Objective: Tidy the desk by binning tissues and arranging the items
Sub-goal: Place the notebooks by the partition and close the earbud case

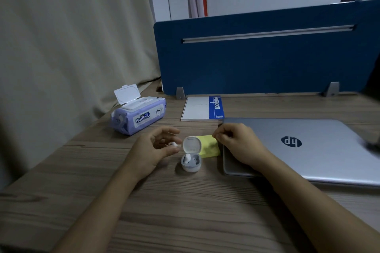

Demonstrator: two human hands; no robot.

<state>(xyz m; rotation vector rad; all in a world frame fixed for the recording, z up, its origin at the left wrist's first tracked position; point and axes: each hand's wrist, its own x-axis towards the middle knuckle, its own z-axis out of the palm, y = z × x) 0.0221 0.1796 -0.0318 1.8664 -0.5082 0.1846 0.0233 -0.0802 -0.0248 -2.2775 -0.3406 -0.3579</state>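
1. Left hand (157, 146) pinches a white earbud (172, 144) just beside the open case (191, 157).
2. Right hand (236, 141) rests curled on the laptop (308, 146), holding nothing I can see.
3. Wipes (137, 115) sit open, far left.

"HuiBaiu" on wipes pack (138, 116) — "Notebook" on notebook (203, 108) — "hp" on laptop (298, 146).

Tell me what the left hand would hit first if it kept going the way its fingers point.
Most likely the raised lid of the open earbud case. The left hand, pinching an earbud, points right toward that lid; depth is hard to judge from this one view.
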